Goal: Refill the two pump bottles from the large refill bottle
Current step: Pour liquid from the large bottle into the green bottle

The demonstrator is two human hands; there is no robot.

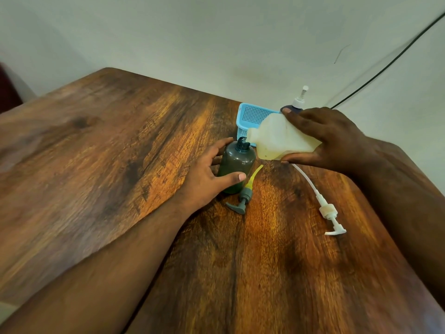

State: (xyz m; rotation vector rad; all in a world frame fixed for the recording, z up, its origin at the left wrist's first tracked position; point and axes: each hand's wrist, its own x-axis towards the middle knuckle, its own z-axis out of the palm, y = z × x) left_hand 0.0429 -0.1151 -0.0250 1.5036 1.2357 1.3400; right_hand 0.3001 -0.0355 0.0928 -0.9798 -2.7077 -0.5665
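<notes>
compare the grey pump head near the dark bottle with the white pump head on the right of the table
The grey pump head is shorter, with a yellow-tinted tube; the white pump head is slimmer, with a long white tube. The grey one lies against the dark translucent bottle; the white one lies apart. Both lie off their bottles on the wooden table.

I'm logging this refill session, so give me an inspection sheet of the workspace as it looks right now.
Surface: wooden table, bare wood showing.
Job's things: large refill bottle tipped, neck at the open mouth of the dark pump bottle; second pump bottle upright behind, pump on.
Clutter: grey pump head and white pump head lying loose; blue basket.
Hands: left hand grips the dark bottle; right hand holds the refill bottle.
Cables: black cable along the wall.
Surroundings: plain pale wall.
</notes>
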